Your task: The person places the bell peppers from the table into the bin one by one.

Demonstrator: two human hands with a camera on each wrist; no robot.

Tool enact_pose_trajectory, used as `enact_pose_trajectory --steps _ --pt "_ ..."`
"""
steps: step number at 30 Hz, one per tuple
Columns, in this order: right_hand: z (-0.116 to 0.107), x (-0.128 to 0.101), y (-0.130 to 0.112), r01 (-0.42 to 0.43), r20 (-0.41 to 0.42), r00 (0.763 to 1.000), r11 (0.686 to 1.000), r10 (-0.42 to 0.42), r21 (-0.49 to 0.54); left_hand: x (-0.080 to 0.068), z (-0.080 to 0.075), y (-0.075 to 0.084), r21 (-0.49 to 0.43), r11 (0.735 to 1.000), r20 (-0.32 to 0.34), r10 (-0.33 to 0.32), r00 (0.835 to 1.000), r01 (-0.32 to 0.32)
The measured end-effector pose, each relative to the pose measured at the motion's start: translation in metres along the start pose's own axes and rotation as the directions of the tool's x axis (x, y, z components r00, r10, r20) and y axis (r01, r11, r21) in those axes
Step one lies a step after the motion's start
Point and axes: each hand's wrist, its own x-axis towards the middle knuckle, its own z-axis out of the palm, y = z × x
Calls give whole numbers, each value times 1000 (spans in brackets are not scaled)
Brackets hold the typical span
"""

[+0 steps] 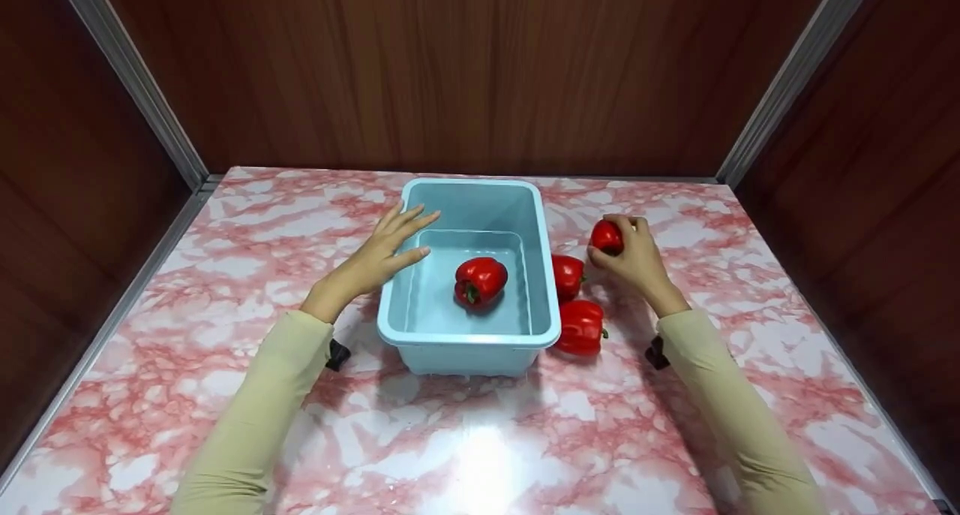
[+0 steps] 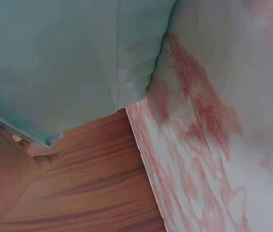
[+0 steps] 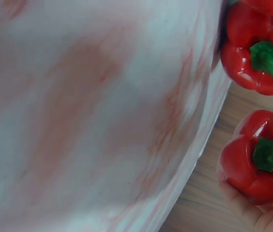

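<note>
A light blue plastic bin (image 1: 461, 339) stands on the table with one red bell pepper (image 1: 481, 281) lying inside it. My left hand (image 1: 379, 254) is at the bin's left rim, its fingers spread and reaching over the edge. In the left wrist view that hand (image 2: 3, 169) shows beside the bin's rim, next to the outer wall (image 2: 54, 63). To the right of the bin, my right hand (image 1: 636, 256) grips another red bell pepper (image 1: 607, 237) between thumb and fingers. Its green stem (image 3: 266, 154) faces the right wrist camera.
Two more red bell peppers, a rear one (image 1: 568, 276) and a nearer one (image 1: 581, 327), lie against the bin's right side. Brown wood-grain panels (image 1: 480, 72) enclose the pink-and-white marbled table (image 1: 360, 440) at the back and both sides.
</note>
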Motion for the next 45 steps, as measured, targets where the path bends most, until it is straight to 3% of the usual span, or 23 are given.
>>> enact_pose_trajectory --steps 20,27,45 --pt "-5 -2 -8 26 -21 999 999 -26 37 0 0 -1 -9 1000 5 -2 1000 2" --pt "-6 -4 -11 28 -23 999 999 -28 38 -1 0 0 -3 1000 0 26 1000 -26" --pt "-9 -7 -18 67 -56 996 996 -64 53 -1 0 0 -10 1000 0 6 1000 -6"
